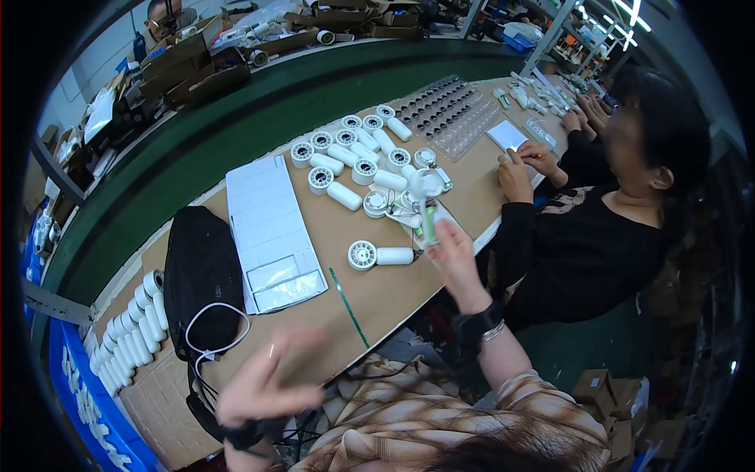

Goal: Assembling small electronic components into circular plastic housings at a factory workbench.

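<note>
My right hand (454, 259) is closed on an opened handheld fan (429, 189); its white round head points away from me and a green part shows in its handle. My left hand (271, 377), blurred by motion, hangs over the near table edge with fingers spread and nothing in them. Between my hands a single white handheld fan (362, 256) lies on the brown table. Just beyond the right hand are more open fan parts (377, 203) with thin wires. Further back stand several rows of white handheld fans (321, 179). A thin green strip (348, 307) lies nearest to the left hand.
White paper sheets (271, 212) and a black bag (206, 267) with a white cable lie at left. Many white fans (130, 334) line the left table end, beside a blue bin (86, 401). Clear trays (452, 118) lie further back. A co-worker (605, 212) sits at right, hands over the table.
</note>
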Action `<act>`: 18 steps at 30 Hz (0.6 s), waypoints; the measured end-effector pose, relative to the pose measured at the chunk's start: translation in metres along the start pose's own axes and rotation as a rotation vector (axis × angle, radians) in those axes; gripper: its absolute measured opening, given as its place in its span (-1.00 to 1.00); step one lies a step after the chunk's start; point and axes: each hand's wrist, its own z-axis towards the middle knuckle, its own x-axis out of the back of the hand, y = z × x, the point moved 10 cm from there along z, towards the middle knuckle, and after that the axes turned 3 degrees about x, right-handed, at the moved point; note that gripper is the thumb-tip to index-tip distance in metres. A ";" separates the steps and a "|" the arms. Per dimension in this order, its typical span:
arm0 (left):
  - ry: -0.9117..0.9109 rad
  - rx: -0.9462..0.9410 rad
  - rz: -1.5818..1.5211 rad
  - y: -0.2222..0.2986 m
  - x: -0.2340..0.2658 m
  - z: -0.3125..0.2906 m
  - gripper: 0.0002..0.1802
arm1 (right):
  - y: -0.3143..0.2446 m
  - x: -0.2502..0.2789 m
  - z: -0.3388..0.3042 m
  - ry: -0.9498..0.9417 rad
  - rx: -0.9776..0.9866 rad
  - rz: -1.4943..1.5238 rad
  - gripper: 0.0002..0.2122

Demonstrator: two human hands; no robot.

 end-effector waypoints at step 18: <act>-0.733 -0.524 -0.118 0.129 -0.075 -0.164 -0.69 | 0.029 0.160 0.165 0.372 0.134 -0.742 -0.67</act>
